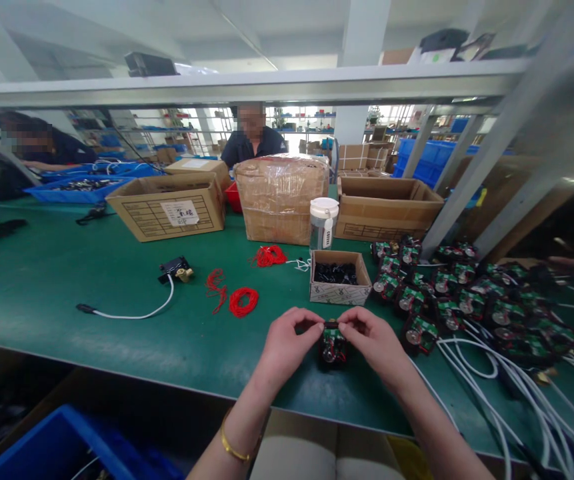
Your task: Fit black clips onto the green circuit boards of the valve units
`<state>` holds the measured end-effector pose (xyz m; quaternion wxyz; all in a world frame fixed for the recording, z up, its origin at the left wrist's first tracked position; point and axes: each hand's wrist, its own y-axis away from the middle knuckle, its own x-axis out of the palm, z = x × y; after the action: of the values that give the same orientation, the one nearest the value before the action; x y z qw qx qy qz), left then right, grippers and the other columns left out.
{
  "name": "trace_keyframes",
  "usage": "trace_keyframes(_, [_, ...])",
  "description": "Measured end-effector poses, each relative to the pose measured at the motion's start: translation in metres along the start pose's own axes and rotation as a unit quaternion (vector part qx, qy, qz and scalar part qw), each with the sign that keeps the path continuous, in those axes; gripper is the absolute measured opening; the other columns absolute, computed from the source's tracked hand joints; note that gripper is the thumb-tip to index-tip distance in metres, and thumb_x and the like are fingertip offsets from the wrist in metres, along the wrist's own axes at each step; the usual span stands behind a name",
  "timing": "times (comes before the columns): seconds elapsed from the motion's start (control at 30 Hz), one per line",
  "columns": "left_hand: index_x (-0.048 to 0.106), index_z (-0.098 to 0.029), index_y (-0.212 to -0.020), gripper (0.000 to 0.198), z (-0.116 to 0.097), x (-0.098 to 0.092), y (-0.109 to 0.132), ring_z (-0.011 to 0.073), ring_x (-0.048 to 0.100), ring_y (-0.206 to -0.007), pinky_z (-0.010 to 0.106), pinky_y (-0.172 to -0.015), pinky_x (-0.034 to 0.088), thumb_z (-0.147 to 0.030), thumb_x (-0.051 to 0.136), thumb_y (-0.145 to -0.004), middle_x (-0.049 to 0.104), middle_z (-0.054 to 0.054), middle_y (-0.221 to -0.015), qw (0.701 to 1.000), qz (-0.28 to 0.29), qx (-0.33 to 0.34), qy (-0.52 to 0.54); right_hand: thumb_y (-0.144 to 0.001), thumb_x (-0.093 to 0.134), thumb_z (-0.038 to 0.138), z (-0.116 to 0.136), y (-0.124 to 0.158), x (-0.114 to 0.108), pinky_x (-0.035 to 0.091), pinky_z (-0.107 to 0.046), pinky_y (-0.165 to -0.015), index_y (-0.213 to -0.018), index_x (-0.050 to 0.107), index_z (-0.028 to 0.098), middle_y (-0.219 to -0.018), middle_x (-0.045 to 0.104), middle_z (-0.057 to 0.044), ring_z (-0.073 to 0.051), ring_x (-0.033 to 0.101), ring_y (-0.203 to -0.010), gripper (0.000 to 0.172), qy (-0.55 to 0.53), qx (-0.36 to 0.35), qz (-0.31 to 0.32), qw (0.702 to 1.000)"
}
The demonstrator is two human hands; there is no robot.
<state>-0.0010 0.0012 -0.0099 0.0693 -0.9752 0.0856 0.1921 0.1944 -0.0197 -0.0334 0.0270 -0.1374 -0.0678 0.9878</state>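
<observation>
- Small carton [334, 294] of black parts stands on the green table [131, 340].
- Circuit assembly [333, 347]: near side of the carton.
- Left hand [287, 341] and right hand [374, 339]: narrowed, pinching the assembly's top edge.
- Red coil [251, 305]: left of the carton.

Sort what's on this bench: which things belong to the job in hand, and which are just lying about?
Likely in the job:
circuit unit, with left hand and right hand at its top edge
similar units at the right
small box of black parts
perhaps red wires

Seemingly just lying about:
cup
wrapped carton
</observation>
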Motion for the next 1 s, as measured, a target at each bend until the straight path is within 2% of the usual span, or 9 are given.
trace_keyframes(0.17, [0.078,-0.022,-0.081,0.012,-0.002,0.004,0.003,0.0179,0.069,-0.081,0.029,-0.078,0.051,-0.020,0.067,-0.084,0.073,0.001,-0.082,0.999,-0.030,0.020,-0.009,-0.087,0.067,0.047,0.000,0.001,0.000,0.043,-0.029,-0.066,-0.086,0.071,0.020,-0.078,0.062,-0.001,-0.020,0.056,-0.072,0.027,0.008,-0.012,-0.003,1.000])
trace_keyframes(0.3, [0.081,-0.024,-0.087,0.018,0.004,0.000,0.005,0.0201,0.071,-0.088,0.032,-0.085,0.052,-0.026,0.064,-0.089,0.077,0.003,-0.090,1.000,-0.003,0.000,0.019,-0.090,0.064,0.047,0.000,0.003,-0.003,0.043,-0.030,-0.068,-0.088,0.071,0.021,-0.081,0.064,-0.001,-0.021,0.056,-0.075,0.027,0.012,-0.018,0.005,1.000])
trace_keyframes(0.4, [0.082,-0.024,-0.091,0.016,0.007,-0.002,0.005,0.0206,0.071,-0.090,0.033,-0.086,0.052,-0.024,0.066,-0.087,0.077,0.003,-0.093,0.999,0.008,-0.002,0.034,-0.090,0.065,0.046,-0.002,0.003,-0.003,0.044,-0.030,-0.068,-0.090,0.071,0.021,-0.082,0.063,-0.001,-0.021,0.056,-0.076,0.026,0.011,-0.023,0.010,1.000])
trace_keyframes(0.6, [0.079,-0.022,-0.091,0.015,0.004,0.005,0.012,0.0183,0.069,-0.084,0.030,-0.081,0.052,-0.020,0.066,-0.086,0.073,0.002,-0.087,0.999,-0.027,0.032,0.016,-0.092,0.065,0.042,-0.002,0.006,-0.001,0.043,-0.030,-0.069,-0.090,0.072,0.022,-0.083,0.063,-0.001,-0.020,0.057,-0.077,0.022,0.022,-0.045,-0.001,0.999])
trace_keyframes(0.73, [0.078,-0.021,-0.094,0.017,0.003,0.009,0.016,0.0173,0.067,-0.081,0.030,-0.078,0.051,-0.019,0.063,-0.088,0.070,0.001,-0.085,0.998,-0.053,0.040,0.003,-0.096,0.061,0.045,0.003,0.010,-0.003,0.044,-0.030,-0.067,-0.094,0.073,0.021,-0.082,0.063,-0.001,-0.020,0.057,-0.072,0.027,0.008,-0.040,0.001,0.999])
trace_keyframes(0.83, [0.078,-0.021,-0.094,0.017,0.004,0.009,0.015,0.0182,0.068,-0.085,0.031,-0.081,0.052,-0.022,0.063,-0.088,0.073,0.003,-0.089,0.999,-0.040,0.019,0.021,-0.096,0.058,0.047,0.003,0.009,-0.007,0.044,-0.029,-0.064,-0.099,0.073,0.020,-0.077,0.061,0.000,-0.019,0.056,-0.067,0.031,-0.017,-0.020,0.026,0.999])
trace_keyframes(1.0, [0.079,-0.021,-0.092,0.016,0.004,0.006,0.013,0.0190,0.068,-0.085,0.032,-0.082,0.052,-0.023,0.065,-0.086,0.073,0.003,-0.088,0.999,-0.028,0.013,0.024,-0.090,0.062,0.044,-0.006,0.007,-0.008,0.046,-0.030,-0.069,-0.099,0.072,0.020,-0.087,0.063,-0.003,-0.020,0.057,-0.077,0.028,-0.016,-0.015,0.038,0.999])
